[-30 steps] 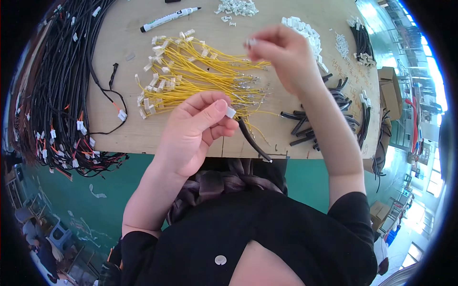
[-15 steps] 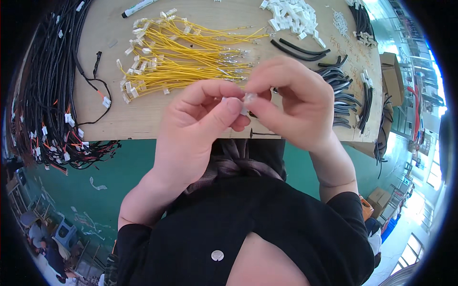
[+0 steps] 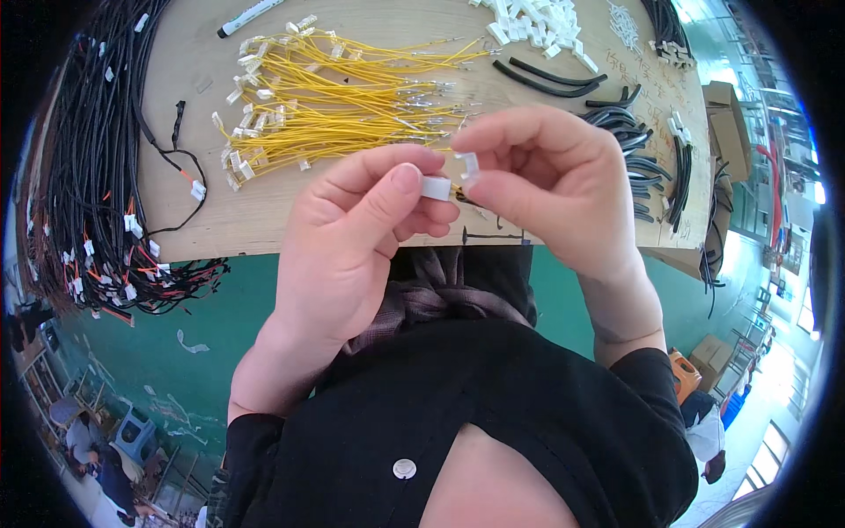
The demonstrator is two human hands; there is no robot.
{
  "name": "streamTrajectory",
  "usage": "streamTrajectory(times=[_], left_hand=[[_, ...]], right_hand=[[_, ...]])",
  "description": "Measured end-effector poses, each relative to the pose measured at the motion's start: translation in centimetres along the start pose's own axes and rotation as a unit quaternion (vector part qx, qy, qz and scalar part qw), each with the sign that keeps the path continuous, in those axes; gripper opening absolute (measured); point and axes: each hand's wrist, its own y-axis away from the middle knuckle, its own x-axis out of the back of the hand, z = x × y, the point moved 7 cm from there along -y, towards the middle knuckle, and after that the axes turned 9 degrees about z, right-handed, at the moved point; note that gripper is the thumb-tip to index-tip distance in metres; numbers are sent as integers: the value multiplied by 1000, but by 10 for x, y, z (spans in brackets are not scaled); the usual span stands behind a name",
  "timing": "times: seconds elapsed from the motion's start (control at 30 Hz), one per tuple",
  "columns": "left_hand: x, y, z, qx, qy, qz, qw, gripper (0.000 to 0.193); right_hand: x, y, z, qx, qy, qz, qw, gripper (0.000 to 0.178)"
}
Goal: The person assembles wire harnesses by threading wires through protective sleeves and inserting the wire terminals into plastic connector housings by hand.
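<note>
Between the thumb and fingers of my left hand (image 3: 348, 216) is a small white plastic connector housing (image 3: 437, 188). My right hand (image 3: 568, 180) pinches a small translucent plastic clip (image 3: 470, 165) between thumb and forefinger, just right of the housing. A narrow gap separates the two pieces. A bit of yellow wire shows beside the housing, partly hidden by the fingers. Both hands are above the table's near edge, in front of a spread of yellow wires (image 3: 343, 119) with pale connectors on their left ends and metal terminals on their right ends.
White housings (image 3: 532, 25) lie heaped at the back, with black tubes (image 3: 550, 84) nearer. More dark tubing (image 3: 647, 167) lies right of my hand. A black cable bundle (image 3: 88, 158) hangs over the left edge. A marker (image 3: 251, 16) lies far left; a cardboard box (image 3: 726, 132) stands right.
My hands have drawn slightly apart. The white housing and the translucent clip, mostly covered by fingers before, now show with a gap between them.
</note>
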Motion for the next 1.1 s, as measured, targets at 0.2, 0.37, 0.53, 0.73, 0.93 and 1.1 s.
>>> streamTrajectory(times=[0.2, 0.37, 0.53, 0.73, 0.93, 1.1], left_hand=[[10, -1, -5, 40, 43, 45, 997, 18], [12, 1, -5, 1, 35, 72, 997, 16], [12, 2, -3, -56, 1, 87, 995, 16], [12, 5, -2, -81, -22, 67, 994, 16], [13, 7, -9, -15, 43, 74, 996, 16], [12, 8, -5, -37, 19, 67, 997, 17]], right_hand=[[-6, 14, -16, 208, 291, 43, 933, 19], [-10, 20, -15, 246, 345, 101, 900, 19], [-8, 22, -2, 174, 310, 131, 926, 19], [-12, 24, -10, 243, 359, 125, 893, 18], [-11, 28, -8, 285, 338, 113, 890, 20], [-9, 31, -6, 298, 316, 126, 892, 21]])
